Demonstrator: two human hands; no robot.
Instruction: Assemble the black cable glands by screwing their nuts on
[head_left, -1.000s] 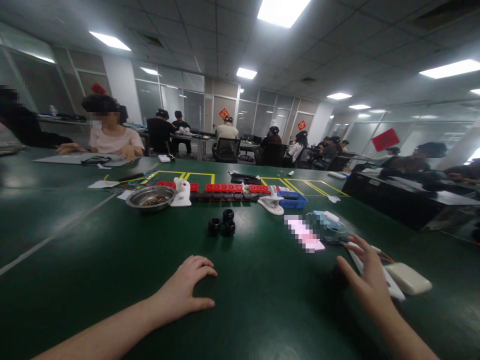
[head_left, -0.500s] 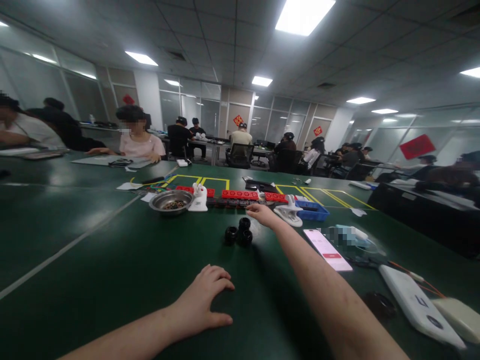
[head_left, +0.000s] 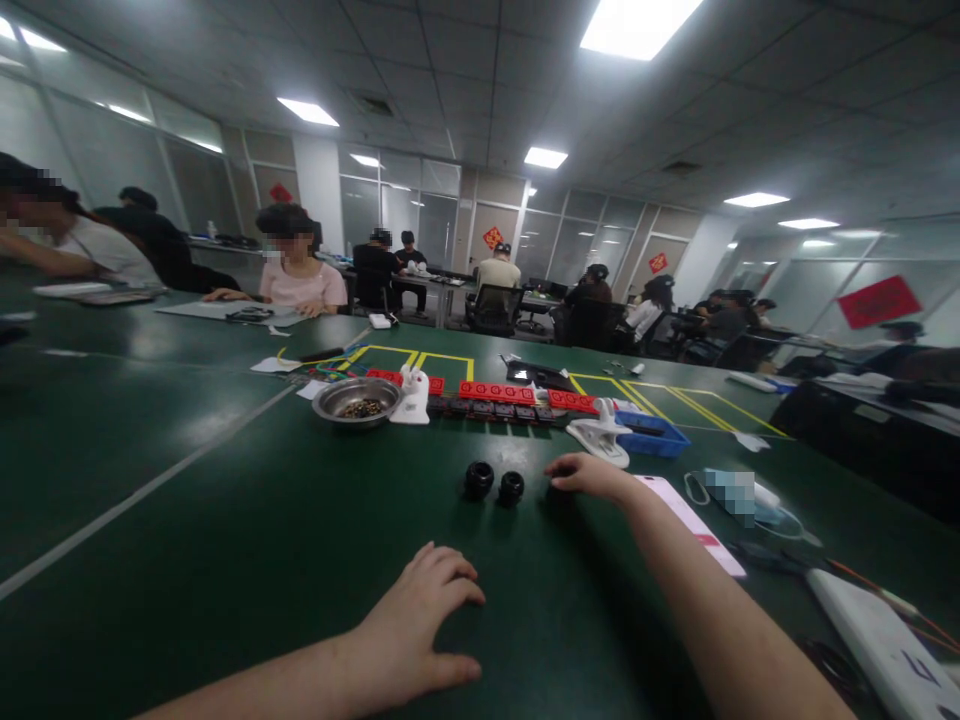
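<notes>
Green tabletop (head_left: pixel 225 520): dark, w/ a pale line running diagonally across its left part; yellow marked boxes further back.
Left hand (head_left: pixel 420 640): palm down, flat on the table near the bottom edge, fingers spread, holding nothing.
Right hand (head_left: pixel 589 472): arm stretched fwd, hand low over the table just right of the black parts; fingers curled loosely inward. Can't tell if sth is pinched in them – fingertips too small/blurred.
Black parts (head_left: pixel 495 482): two small round black pieces, side by side, touching or nearly so, on the table between the hands & the red row; nearest thing to the right fingertips, but apart from them.
Red row (head_left: pixel 499 392): strip of red blocks w/ a dark strip in front, behind the black parts.
Metal bowl (head_left: pixel 357 400): left of the row, small dark bits inside.
White clamp-like piece (head_left: pixel 600 438): right of the row, just beside a blue tray (head_left: pixel 652 436).
Phone (head_left: pixel 690 520): flat, beside the right forearm.
White device (head_left: pixel 885 640): bottom right corner.
Other people: seated at tables at left & in back.
</notes>
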